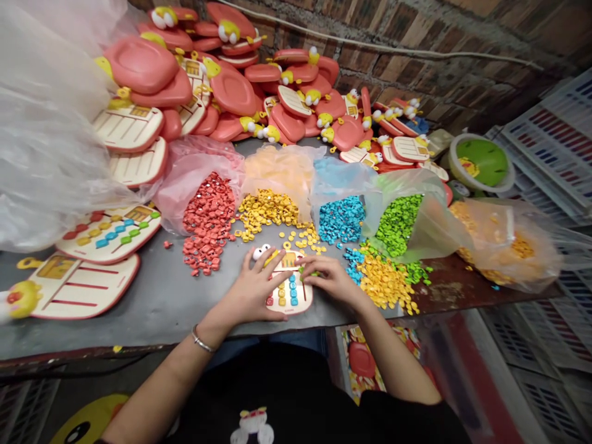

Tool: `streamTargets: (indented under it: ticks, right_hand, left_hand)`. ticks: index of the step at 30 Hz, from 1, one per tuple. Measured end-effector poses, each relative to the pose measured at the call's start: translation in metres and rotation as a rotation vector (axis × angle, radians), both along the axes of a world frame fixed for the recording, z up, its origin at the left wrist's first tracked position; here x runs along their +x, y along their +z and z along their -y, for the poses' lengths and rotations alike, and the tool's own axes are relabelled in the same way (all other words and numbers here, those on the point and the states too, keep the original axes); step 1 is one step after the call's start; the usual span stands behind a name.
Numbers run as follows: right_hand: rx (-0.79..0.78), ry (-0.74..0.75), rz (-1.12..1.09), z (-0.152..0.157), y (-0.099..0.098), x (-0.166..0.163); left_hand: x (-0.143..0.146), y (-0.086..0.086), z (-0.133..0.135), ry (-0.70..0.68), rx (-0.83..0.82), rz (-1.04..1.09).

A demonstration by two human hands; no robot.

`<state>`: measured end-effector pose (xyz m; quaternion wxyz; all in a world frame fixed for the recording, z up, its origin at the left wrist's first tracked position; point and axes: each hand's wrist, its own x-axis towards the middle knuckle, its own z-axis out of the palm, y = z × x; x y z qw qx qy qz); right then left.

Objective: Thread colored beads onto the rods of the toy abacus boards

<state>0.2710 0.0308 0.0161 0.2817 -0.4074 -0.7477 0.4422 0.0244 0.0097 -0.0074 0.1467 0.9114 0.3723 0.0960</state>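
The toy bead board (290, 295) lies flat near the desk's front edge, about midway along. It is cream with a red rim and has two white eyes at its far left corner. It carries red, yellow and blue beads, with a green bead (301, 270) on its right side.

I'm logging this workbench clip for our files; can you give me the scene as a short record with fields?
Left hand: flat on the toy board, bracelet on wrist
Right hand: fingertips at the board's right edge, by a small green bead
Board: red, yellow and blue beads fitted on it
Piles, left to right: red beads, yellow beads, blue beads, green beads
Behind: heap of red boards
Surface: grey table
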Motion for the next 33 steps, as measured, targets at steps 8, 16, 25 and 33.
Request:
streamTargets:
  ticks: [8,16,25,33]
  right_hand:
    - [0.135,-0.332,-0.193,-0.019,-0.026,-0.026]
    - [0.297,-0.223,0.034,-0.011,-0.034,-0.013]
    - [0.230,-0.286,0.128,-0.003,-0.011,0.015]
    - [0.261,-0.139,0.426,0.016,-0.010,0.013]
  left_hand:
    - [-0.001,0.000,0.000,0.001,-0.001,-0.002]
    - [0.000,0.003,0.000,0.013,-0.006,0.015]
    - [0.000,0.003,0.000,0.016,-0.025,0.008]
    - [-0.001,0.004,-0.001,0.009,-0.027,0.006]
